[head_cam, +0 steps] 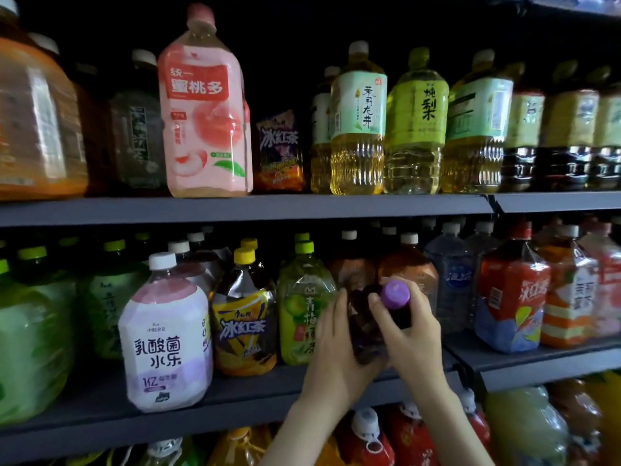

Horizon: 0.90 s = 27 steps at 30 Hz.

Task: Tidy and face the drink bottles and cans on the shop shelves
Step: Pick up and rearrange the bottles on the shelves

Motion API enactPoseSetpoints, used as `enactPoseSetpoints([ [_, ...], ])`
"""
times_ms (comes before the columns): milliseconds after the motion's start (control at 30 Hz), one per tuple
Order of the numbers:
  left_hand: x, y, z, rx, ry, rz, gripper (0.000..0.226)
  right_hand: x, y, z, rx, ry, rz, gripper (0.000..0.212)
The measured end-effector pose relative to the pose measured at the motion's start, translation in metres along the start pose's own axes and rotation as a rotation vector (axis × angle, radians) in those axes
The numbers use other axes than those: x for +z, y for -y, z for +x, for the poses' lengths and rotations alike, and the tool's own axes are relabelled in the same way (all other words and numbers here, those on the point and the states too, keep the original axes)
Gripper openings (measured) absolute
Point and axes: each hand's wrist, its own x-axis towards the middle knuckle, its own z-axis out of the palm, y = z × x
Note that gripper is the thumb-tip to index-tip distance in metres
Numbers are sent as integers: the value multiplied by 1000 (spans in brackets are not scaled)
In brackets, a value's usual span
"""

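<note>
Purple plastic tops one dark bottle (364, 327), the only such cap (395, 294) in the head view. The bottle is held between two hands at the front of the middle shelf (235, 391). It is tilted, cap leaning right, in the gap between a green plum bottle (304, 307) and a clear water bottle (450, 280). The left hand (336, 344) lies against its left side, fingers fairly straight and pointing up. The right hand (416, 334) curls round the neck and shoulder just under the cap, grasping it. The bottle's body is ribbed clear plastic over dark liquid, with glossy highlights. Three grey shelves show, all packed with large plastic bottles. Up top, one squared pink peach bottle (205, 112) stands at the front, and three ridged pale-yellow tea bottles (416, 129) stand side by side right of it. On the middle shelf, one rounded white bottle (166, 334) stands nearest, beside an iced-tea bottle (244, 317) with a yellow cap; a second yellow cap shows behind.
</note>
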Motion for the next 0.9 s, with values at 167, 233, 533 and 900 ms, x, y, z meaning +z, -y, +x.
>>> enactPoseSetpoints([
  [167,5,-15,6,-65,16,-148,77,-20,16,-7,35,-43,75,25],
  [233,-1,-24,5,-88,34,-169,76,-30,29,0,79,-47,68,23],
  [533,-78,-121,35,-174,125,-61,87,-52,136,72,278,-81,44,21],
  [900,-200,-221,89,-264,-43,-151,65,-79,215,142,218,368,196,76],
])
